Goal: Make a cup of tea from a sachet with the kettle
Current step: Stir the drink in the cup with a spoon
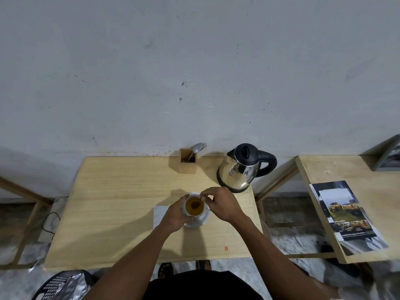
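A white cup (187,210) of amber tea stands on a white saucer (202,220) in the middle of the wooden table (121,213). A dark tea bag (195,205) floats in the tea. My left hand (174,215) wraps the cup's left side. Over the cup's right rim, my right hand (220,204) pinches something small, probably the bag's string; it is too small to tell. A steel kettle (240,169) with a black lid and handle stands behind the cup to the right, lid closed.
A wooden holder (188,162) with a spoon and fork stands at the back by the wall. A pale mat (161,215) lies under the saucer. A small orange scrap (226,247) lies near the front edge. Brochures (346,215) cover a second table at the right.
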